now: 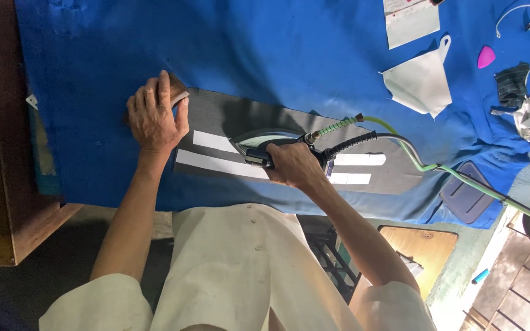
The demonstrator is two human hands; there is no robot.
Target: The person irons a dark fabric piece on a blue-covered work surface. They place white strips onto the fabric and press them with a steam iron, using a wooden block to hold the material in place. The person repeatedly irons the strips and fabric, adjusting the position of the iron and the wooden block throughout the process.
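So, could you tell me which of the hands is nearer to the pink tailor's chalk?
Right. The right hand grips the steam iron, nearer the pink tailor's chalk; the left hand presses the grey fabric's far end.

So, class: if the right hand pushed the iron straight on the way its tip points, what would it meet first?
The right hand drives the iron leftward along the grey fabric; first it would likely meet the left hand.

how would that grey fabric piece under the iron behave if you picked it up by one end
Probably floppy: the grey fabric piece lies thin and flat on the blue cloth. The left hand pins one end, suggesting it slides easily. Likely light.
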